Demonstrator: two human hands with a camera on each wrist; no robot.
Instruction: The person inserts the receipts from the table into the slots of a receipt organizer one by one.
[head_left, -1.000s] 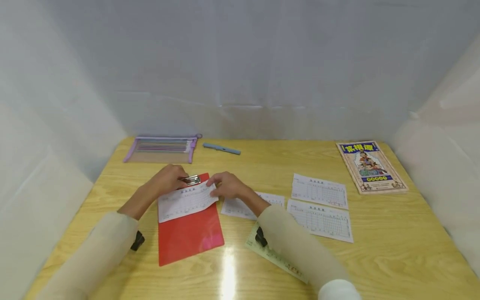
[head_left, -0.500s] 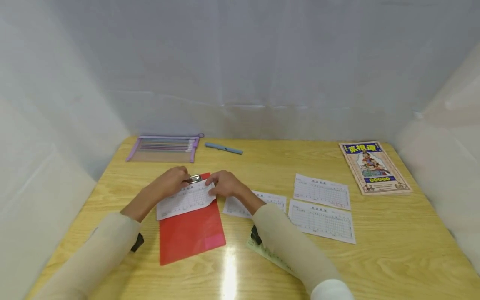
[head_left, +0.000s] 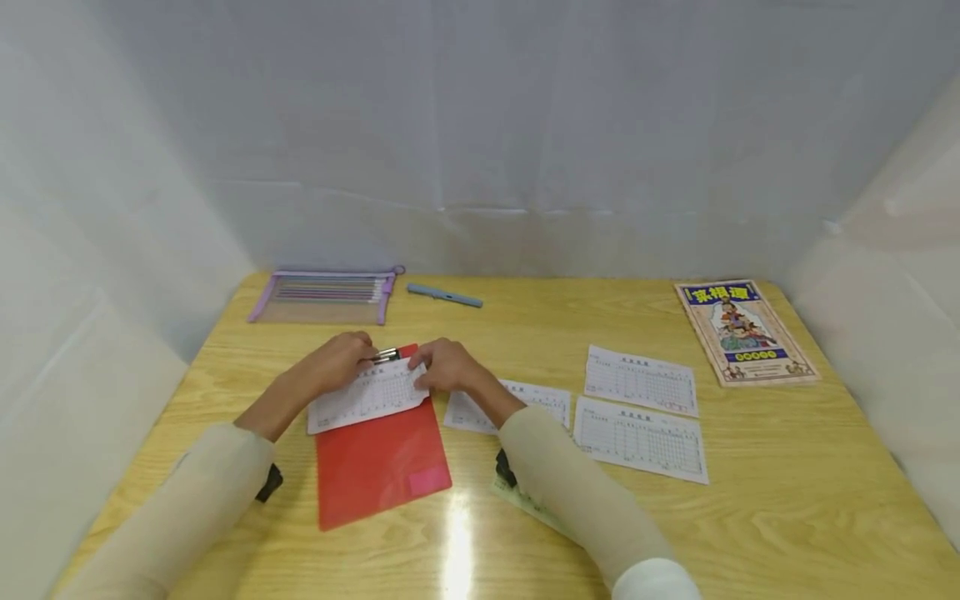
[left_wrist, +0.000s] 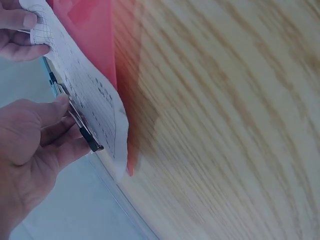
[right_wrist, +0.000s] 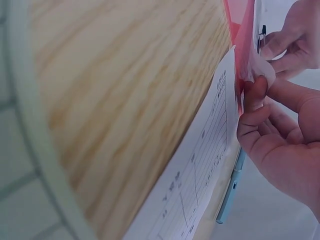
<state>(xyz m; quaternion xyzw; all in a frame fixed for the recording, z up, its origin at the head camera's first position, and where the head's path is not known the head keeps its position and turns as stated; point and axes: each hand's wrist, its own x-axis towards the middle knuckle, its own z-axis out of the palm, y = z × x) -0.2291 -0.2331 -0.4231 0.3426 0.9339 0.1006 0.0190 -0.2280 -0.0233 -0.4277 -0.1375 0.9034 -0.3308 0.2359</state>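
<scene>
A red clipboard (head_left: pixel 382 467) lies on the table with its metal clip (head_left: pixel 387 356) at the far end. My left hand (head_left: pixel 341 364) grips that clip; in the left wrist view the thumb presses on its lever (left_wrist: pixel 75 112), with fingers behind. Across the clipboard's upper part lies a white printed form (head_left: pixel 367 400), its top edge at the clip. Whether the edge sits under the clip I cannot tell. My right hand (head_left: pixel 446 367) pinches the form's right end between thumb and fingers, and the right wrist view shows the paper curling there (right_wrist: pixel 262 70).
Another white form (head_left: pixel 551 402) lies right of the clipboard, partly under my right forearm. Two more forms (head_left: pixel 641 440) lie farther right. A green sheet (head_left: pixel 532 508) is partly under the right sleeve. Behind are a purple-edged pencil pouch (head_left: pixel 322 312), a blue pen (head_left: pixel 445 295) and a book (head_left: pixel 746 333).
The form on the clipboard has shifted slightly left and up toward the clip, my right hand moving with it. My left hand stays at the clip.
</scene>
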